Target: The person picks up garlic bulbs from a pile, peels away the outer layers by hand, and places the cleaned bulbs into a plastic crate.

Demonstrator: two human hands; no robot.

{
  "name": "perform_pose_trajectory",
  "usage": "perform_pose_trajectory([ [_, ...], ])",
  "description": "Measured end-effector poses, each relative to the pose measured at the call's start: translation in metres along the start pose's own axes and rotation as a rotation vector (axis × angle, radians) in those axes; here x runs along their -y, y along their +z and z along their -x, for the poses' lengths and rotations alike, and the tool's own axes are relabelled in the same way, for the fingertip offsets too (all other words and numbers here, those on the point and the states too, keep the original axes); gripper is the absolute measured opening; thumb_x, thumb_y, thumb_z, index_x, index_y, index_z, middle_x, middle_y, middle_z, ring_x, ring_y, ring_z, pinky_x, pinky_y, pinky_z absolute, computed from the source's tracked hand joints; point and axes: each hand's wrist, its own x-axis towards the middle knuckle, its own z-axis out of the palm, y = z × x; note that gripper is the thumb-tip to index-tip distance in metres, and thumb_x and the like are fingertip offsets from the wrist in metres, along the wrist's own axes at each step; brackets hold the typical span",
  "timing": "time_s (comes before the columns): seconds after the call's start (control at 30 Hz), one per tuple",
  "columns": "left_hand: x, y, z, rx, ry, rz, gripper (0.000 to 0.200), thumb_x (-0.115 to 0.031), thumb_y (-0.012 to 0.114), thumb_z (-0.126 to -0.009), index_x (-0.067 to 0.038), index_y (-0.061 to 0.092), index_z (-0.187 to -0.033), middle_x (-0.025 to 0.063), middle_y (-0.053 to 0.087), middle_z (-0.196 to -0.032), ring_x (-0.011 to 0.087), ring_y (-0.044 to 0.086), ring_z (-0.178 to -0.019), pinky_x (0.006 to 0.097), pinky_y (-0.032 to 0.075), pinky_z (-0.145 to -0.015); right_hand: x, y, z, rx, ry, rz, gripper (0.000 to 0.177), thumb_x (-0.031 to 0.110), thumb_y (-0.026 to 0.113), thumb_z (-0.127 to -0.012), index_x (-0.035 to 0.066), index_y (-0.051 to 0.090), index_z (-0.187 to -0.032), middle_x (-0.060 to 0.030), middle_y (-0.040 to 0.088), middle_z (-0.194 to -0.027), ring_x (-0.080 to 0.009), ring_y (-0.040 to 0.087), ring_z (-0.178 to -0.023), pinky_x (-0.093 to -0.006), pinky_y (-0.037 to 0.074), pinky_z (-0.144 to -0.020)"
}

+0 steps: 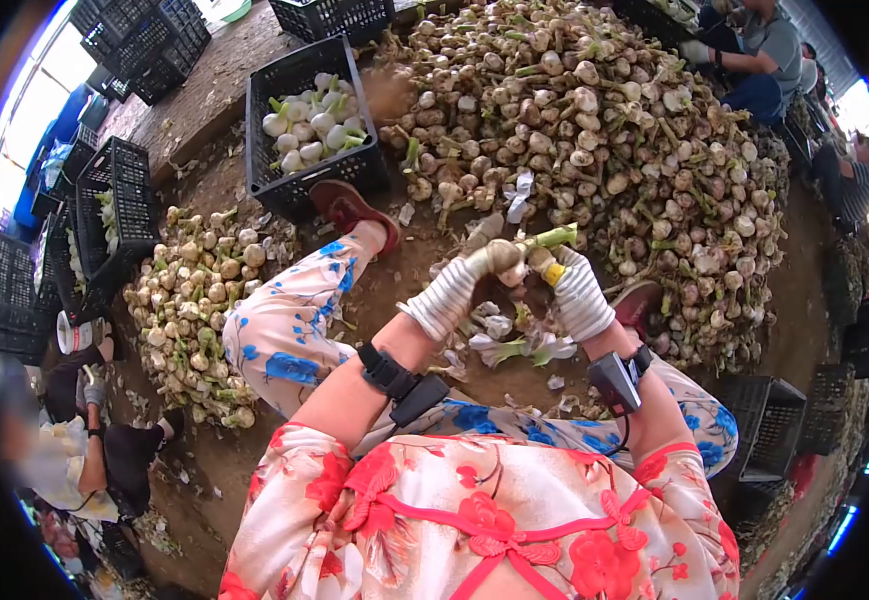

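Observation:
My left hand, in a white glove with dirty brown fingertips, is closed around a garlic bulb in front of me. The bulb's green stem points up and to the right. Gloved as well, my right hand is closed beside the bulb, with something yellow at its fingers; what it grips is mostly hidden. Below both hands lie peeled skins and leafy scraps on the ground between my legs.
A large garlic heap rises ahead, a smaller one lies left. A black crate holds white peeled bulbs. More crates stand left, another at right. People sit at lower left and upper right.

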Motion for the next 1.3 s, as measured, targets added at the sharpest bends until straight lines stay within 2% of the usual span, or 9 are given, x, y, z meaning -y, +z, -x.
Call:
perform_pose_trajectory([
  [0.1,0.018,0.008,-0.001,-0.143,0.598,-0.622,0.067,-0.01,0.063,-0.076,-0.014,0.026,-0.131,0.0058,0.046,-0.111,0.0155,0.052,-0.089,0.029,0.047,-0.079,0.0,0.007,-0.003,-0.043,0.093,-0.2,0.023,0.013,0.056,-0.085,0.0,0.056,-0.103,-0.001,0.059,-0.089,-0.0073,0.053,-0.077,-0.0218,0.045,-0.068],
  [0.13,0.02,0.015,-0.003,-0.264,0.608,-0.472,0.051,-0.013,0.063,-0.076,-0.009,0.039,-0.121,0.0044,0.052,-0.1,0.0122,0.053,-0.082,0.0261,0.048,-0.073,-0.002,0.01,-0.004,-0.035,0.007,-0.149,0.022,0.012,0.055,-0.085,0.0,0.056,-0.103,-0.0013,0.059,-0.089,-0.007,0.053,-0.077,-0.0212,0.045,-0.068],
  [0.27,0.001,-0.011,-0.008,-0.136,0.235,-0.174,0.023,-0.026,0.056,-0.079,-0.006,0.054,-0.089,0.0016,0.056,-0.068,0.0095,0.054,-0.062,0.0247,0.049,-0.058,-0.009,0.012,-0.013,-0.136,-0.329,0.509,0.015,0.003,0.053,-0.081,0.0,0.059,-0.095,-0.003,0.061,-0.081,-0.0067,0.05,-0.071,-0.0217,0.043,-0.064],
  [0.37,-0.01,-0.005,0.002,0.003,-0.128,0.167,0.033,-0.032,0.048,-0.083,-0.007,0.052,-0.103,0.0072,0.06,-0.079,0.0168,0.059,-0.066,0.0307,0.05,-0.05,-0.018,0.005,-0.018,-0.19,-0.36,0.591,0.015,0.0,0.05,-0.079,0.0,0.058,-0.092,-0.0028,0.061,-0.077,-0.0073,0.05,-0.066,-0.0229,0.043,-0.06],
  [0.53,-0.007,-0.027,0.004,0.023,-0.034,0.177,0.06,-0.059,0.045,-0.079,-0.011,0.045,-0.116,0.0088,0.059,-0.092,0.0205,0.06,-0.075,0.0343,0.052,-0.067,-0.019,0.013,-0.01,-0.115,-0.351,0.128,0.022,0.0,0.049,-0.081,0.001,0.056,-0.101,-0.0033,0.059,-0.086,-0.0079,0.054,-0.075,-0.023,0.046,-0.067],
  [0.7,0.003,-0.026,-0.005,-0.229,0.618,-0.527,0.062,0.0,0.068,-0.067,-0.006,0.039,-0.122,0.0075,0.048,-0.116,0.017,0.048,-0.105,0.0303,0.045,-0.087,-0.026,0.02,-0.006,-0.141,-0.22,0.255,0.025,0.003,0.05,-0.082,0.0,0.055,-0.107,-0.0039,0.06,-0.087,-0.0069,0.054,-0.077,-0.0221,0.045,-0.067],
  [0.97,-0.023,0.009,0.022,-0.035,0.051,-0.344,0.061,-0.008,0.074,-0.06,-0.004,0.048,-0.116,0.0038,0.057,-0.1,0.0142,0.055,-0.091,0.0281,0.045,-0.081,0.005,-0.004,-0.035,-0.146,-0.342,0.435,0.016,0.008,0.052,-0.085,-0.002,0.058,-0.096,-0.0022,0.061,-0.078,-0.0075,0.052,-0.067,-0.0208,0.044,-0.06],
  [1.17,-0.023,-0.023,0.008,0.017,0.033,-0.158,0.042,-0.02,0.061,-0.075,0.0,0.05,-0.11,0.0084,0.055,-0.104,0.0178,0.055,-0.094,0.0297,0.042,-0.086,0.007,0.005,-0.007,-0.019,0.021,-0.118,0.023,0.014,0.053,-0.086,-0.001,0.057,-0.102,-0.0038,0.061,-0.09,-0.0071,0.055,-0.079,-0.0207,0.045,-0.069],
  [1.3,-0.011,-0.038,0.0,-0.237,0.206,-0.03,0.028,-0.024,0.052,-0.086,-0.001,0.053,-0.103,0.0101,0.058,-0.094,0.0197,0.058,-0.087,0.0357,0.053,-0.067,0.004,0.025,0.001,0.048,-0.223,0.143,0.023,0.013,0.056,-0.084,-0.001,0.057,-0.102,-0.0038,0.062,-0.088,-0.0083,0.055,-0.079,-0.0218,0.045,-0.071],
])
